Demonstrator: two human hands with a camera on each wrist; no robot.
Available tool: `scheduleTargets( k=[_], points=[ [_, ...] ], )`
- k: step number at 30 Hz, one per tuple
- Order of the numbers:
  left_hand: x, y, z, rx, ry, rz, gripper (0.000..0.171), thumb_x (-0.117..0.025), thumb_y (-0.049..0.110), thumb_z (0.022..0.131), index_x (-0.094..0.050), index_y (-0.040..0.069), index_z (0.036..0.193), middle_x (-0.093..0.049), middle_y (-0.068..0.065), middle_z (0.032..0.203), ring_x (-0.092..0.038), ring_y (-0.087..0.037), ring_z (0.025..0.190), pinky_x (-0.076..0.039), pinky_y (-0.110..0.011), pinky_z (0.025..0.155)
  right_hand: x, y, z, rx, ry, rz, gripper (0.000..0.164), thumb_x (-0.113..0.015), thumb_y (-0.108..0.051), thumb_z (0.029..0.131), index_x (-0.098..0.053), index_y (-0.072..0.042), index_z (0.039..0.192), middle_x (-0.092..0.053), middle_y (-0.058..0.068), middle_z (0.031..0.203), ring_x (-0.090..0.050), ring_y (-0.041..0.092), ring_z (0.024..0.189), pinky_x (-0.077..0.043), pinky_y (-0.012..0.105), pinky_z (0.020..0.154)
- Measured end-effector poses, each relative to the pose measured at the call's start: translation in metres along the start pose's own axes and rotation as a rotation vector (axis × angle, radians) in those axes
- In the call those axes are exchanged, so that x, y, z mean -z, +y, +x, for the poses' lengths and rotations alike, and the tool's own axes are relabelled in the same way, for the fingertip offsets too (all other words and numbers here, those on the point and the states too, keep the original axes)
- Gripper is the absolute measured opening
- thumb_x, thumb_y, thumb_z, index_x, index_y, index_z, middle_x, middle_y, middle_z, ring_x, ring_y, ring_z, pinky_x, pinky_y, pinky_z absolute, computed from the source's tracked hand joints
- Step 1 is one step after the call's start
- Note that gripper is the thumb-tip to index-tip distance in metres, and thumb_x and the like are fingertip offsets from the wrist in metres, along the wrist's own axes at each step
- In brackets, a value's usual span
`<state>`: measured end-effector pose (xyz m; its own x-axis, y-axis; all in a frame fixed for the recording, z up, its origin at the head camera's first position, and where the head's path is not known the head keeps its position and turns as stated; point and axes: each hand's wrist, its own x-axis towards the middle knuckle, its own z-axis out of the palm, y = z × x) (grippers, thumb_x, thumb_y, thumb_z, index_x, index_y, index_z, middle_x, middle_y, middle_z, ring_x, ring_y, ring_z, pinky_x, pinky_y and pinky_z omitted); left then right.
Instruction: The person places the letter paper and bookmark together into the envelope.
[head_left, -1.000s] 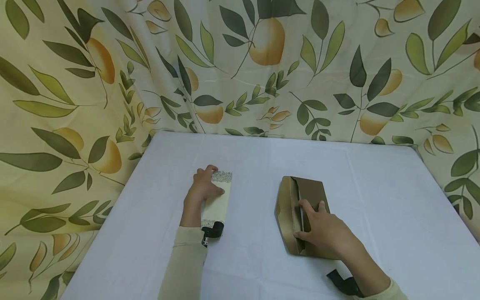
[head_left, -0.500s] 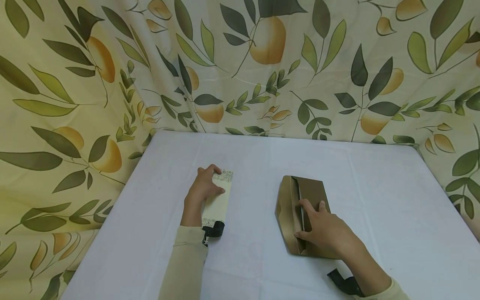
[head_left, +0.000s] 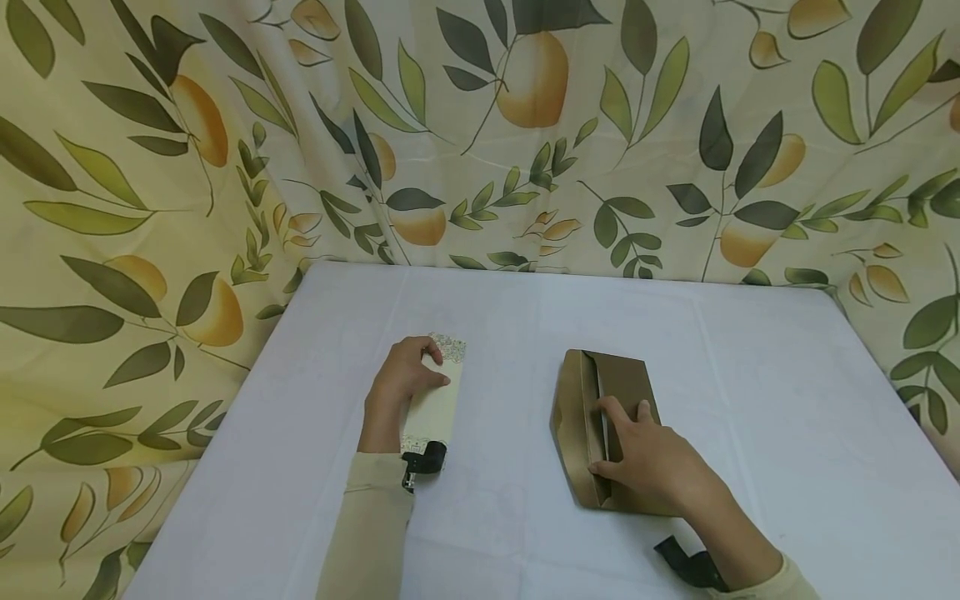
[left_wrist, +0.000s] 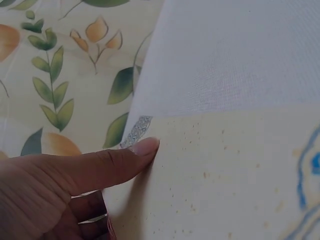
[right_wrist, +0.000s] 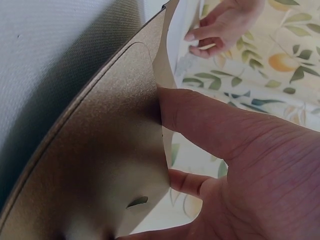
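A long cream card (head_left: 432, 410) with lacy patterned bands at both ends lies at the left of the white table. My left hand (head_left: 399, 372) holds it by its left long edge; the left wrist view shows the thumb (left_wrist: 135, 155) on the speckled card face (left_wrist: 200, 185), other fingers partly hidden beneath. To the right, a gold-brown envelope (head_left: 632, 379) has its pointed flap (head_left: 573, 425) folded out to the left. My right hand (head_left: 656, 458) grips the envelope at its mouth, thumb and fingers bent at the opening. A pale lining shows along that slit.
White cloth covers the table (head_left: 510, 517). Behind and to the left hangs a curtain (head_left: 480, 167) printed with leaves and fruit. Dark wrist mounts (head_left: 426, 458) sit on both wrists. Between card and envelope lies a strip of bare tablecloth.
My left index finger has bent down from the card's upper corner toward its edge, and the card's top end shows more. My right hand and the envelope stay put.
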<state>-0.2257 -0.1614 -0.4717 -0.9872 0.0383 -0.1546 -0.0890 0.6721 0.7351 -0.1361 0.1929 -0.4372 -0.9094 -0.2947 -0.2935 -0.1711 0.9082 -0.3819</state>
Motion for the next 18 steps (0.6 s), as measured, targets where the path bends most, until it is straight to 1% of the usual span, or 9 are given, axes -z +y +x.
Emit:
scheduleTargets(
  k=[3,5,7,9,12,14,16,18],
  points=[
    [0.0013,0.0003,-0.0001,0.005,-0.007,-0.011,0.026,-0.088,0.005,0.081,-0.070,0.008,0.099,-0.061,-0.016,0.130,-0.054,-0.033,0.105,-0.048,-0.048,0.085,0.0008,-0.0011,0.0005,-0.006,-0.002,-0.009,0.086,-0.087,-0.036,0.084,-0.036,-0.010,0.149,-0.020,0.061,0.139,-0.053,0.022,0.046,-0.045,0.038,0.047],
    [0.0021,-0.0003,0.0009,0.012,-0.013,-0.028,0.026,-0.088,0.005,0.082,-0.074,0.009,0.103,-0.061,-0.016,0.132,-0.055,-0.035,0.116,-0.047,-0.052,0.094,0.0009,-0.0016,0.0005,-0.010,-0.002,-0.011,0.087,-0.087,-0.036,0.084,-0.036,-0.009,0.148,-0.020,0.061,0.139,-0.053,0.022,0.045,-0.045,0.038,0.048],
    [0.0034,-0.0004,0.0018,0.016,-0.021,-0.050,0.029,-0.086,0.005,0.083,-0.077,0.010,0.110,-0.060,-0.016,0.136,-0.052,-0.036,0.126,-0.045,-0.054,0.100,0.0011,-0.0019,0.0004,-0.010,0.000,-0.012,0.086,-0.088,-0.035,0.084,-0.036,-0.009,0.148,-0.020,0.061,0.139,-0.053,0.022,0.045,-0.045,0.037,0.048],
    [0.0046,0.0002,0.0026,0.019,-0.036,-0.078,0.037,-0.085,0.003,0.084,-0.077,0.011,0.118,-0.059,-0.017,0.139,-0.050,-0.038,0.131,-0.045,-0.054,0.102,0.0012,-0.0019,0.0004,-0.008,0.002,-0.009,0.086,-0.088,-0.035,0.084,-0.037,-0.009,0.148,-0.020,0.061,0.139,-0.052,0.022,0.044,-0.045,0.037,0.047],
    [0.0069,0.0025,0.0025,0.006,-0.058,-0.107,0.052,-0.082,-0.002,0.083,-0.072,0.013,0.131,-0.058,-0.016,0.142,-0.053,-0.037,0.127,-0.048,-0.051,0.097,0.0012,-0.0018,0.0000,-0.009,0.002,-0.004,0.086,-0.087,-0.035,0.084,-0.037,-0.009,0.148,-0.020,0.061,0.139,-0.052,0.021,0.044,-0.044,0.037,0.047],
    [0.0077,0.0034,0.0026,-0.022,-0.066,-0.117,0.058,-0.080,-0.006,0.083,-0.068,0.012,0.137,-0.057,-0.016,0.141,-0.055,-0.035,0.116,-0.050,-0.047,0.089,0.0011,-0.0015,0.0001,-0.008,0.002,-0.004,0.086,-0.087,-0.035,0.084,-0.037,-0.009,0.148,-0.020,0.061,0.139,-0.052,0.022,0.044,-0.044,0.037,0.047],
    [0.0079,0.0038,0.0034,-0.063,-0.050,-0.116,0.061,-0.080,-0.008,0.083,-0.067,0.012,0.139,-0.058,-0.017,0.138,-0.055,-0.032,0.106,-0.048,-0.043,0.083,0.0007,-0.0010,0.0001,-0.009,0.001,-0.004,0.086,-0.087,-0.035,0.084,-0.036,-0.009,0.148,-0.020,0.061,0.139,-0.052,0.022,0.044,-0.044,0.038,0.048],
    [0.0074,0.0037,0.0044,-0.094,-0.019,-0.134,0.059,-0.081,-0.008,0.083,-0.068,0.012,0.138,-0.061,-0.019,0.132,-0.055,-0.030,0.100,-0.047,-0.042,0.081,0.0001,-0.0003,0.0004,-0.008,0.000,-0.005,0.086,-0.087,-0.035,0.084,-0.036,-0.009,0.148,-0.019,0.061,0.139,-0.052,0.022,0.044,-0.045,0.038,0.048]
  ],
)
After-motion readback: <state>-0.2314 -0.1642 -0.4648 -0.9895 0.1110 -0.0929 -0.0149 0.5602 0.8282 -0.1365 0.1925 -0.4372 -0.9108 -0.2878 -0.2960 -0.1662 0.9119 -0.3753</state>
